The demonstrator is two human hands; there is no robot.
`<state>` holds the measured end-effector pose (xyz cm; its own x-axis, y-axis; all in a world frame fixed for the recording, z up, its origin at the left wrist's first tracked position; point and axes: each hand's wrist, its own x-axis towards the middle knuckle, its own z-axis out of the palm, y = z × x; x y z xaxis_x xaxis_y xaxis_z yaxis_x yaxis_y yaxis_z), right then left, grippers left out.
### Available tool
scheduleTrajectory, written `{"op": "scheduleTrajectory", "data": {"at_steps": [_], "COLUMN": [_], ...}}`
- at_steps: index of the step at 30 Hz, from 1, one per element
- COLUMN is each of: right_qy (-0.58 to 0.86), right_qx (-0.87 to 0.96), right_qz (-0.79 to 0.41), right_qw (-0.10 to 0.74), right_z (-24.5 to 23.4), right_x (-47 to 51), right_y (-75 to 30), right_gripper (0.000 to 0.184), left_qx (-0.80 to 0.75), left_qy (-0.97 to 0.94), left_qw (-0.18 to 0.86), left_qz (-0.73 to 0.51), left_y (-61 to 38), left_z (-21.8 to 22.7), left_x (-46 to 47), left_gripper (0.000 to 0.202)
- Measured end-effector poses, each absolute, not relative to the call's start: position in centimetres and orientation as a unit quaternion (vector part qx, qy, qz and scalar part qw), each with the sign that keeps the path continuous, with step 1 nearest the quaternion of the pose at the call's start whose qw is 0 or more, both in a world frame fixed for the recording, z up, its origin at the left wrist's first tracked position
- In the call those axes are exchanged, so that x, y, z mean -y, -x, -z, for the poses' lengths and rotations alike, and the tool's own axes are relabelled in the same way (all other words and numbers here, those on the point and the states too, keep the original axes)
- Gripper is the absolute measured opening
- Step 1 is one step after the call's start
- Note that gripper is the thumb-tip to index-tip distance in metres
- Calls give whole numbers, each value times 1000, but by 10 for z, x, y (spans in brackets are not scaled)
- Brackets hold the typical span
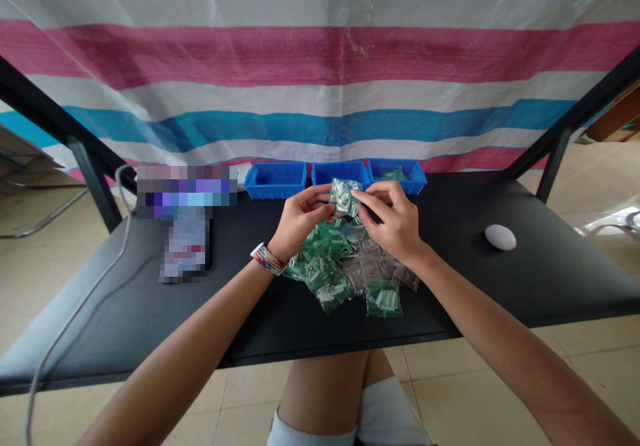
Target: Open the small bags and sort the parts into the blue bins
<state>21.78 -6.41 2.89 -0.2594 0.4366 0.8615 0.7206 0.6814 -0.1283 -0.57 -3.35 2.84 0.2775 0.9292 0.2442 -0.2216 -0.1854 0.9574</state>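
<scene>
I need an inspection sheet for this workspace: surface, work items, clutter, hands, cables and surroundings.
Surface: black table, its right and left parts in view.
Work items: pile of bags, clear and green, in front of three blue bins; the right-hand bin holds at least one bag.
Clutter: white rounded object, possibly a mouse, on the right; pixelated items on the left, unidentifiable.
Hands: left hand and right hand both hold a small clear bag.
Cables: pale cable along the left side.
Surroundings: striped sheet behind, tiled floor below.
</scene>
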Motion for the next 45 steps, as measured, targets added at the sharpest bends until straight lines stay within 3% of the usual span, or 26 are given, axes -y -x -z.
{"op": "scheduleTrajectory", "data": {"at_steps": [8, 18, 27, 31, 35, 41, 45], "right_qy": [321, 293, 367, 435, 490, 542, 538], "right_qx": [841, 867, 798, 702, 630, 696, 683], "right_qz": [185, 126, 26, 52, 110, 109, 107], "right_qw": [395, 382, 478, 562, 592, 458, 481], "right_z": [-33, -32, -32, -39, -39, -15, -10], "right_x": [64, 64, 56, 37, 14, -14, -7], "right_y": [-218, -212, -219, -250, -292, -314, -293], "right_gripper": [30, 31, 34, 32, 35, 28, 29], "left_qx": [-343, -380, -372, -365, -363, -365, -372], "left_qy": [-611, -604, -590, -584, -595, -606, -610], "left_qw": [520, 504, 519, 522, 514, 502, 490], "left_qz": [-488, -487, -494, -503, -500, -497, -500], "left_y": [6, 4, 6, 7, 6, 3, 5], "left_z": [-34, -32, -35, -37, -38, -40, -41], "left_x": [38, 39, 40, 40, 41, 42, 41], "left_gripper": [34, 32, 34, 30, 26, 18, 16]}}
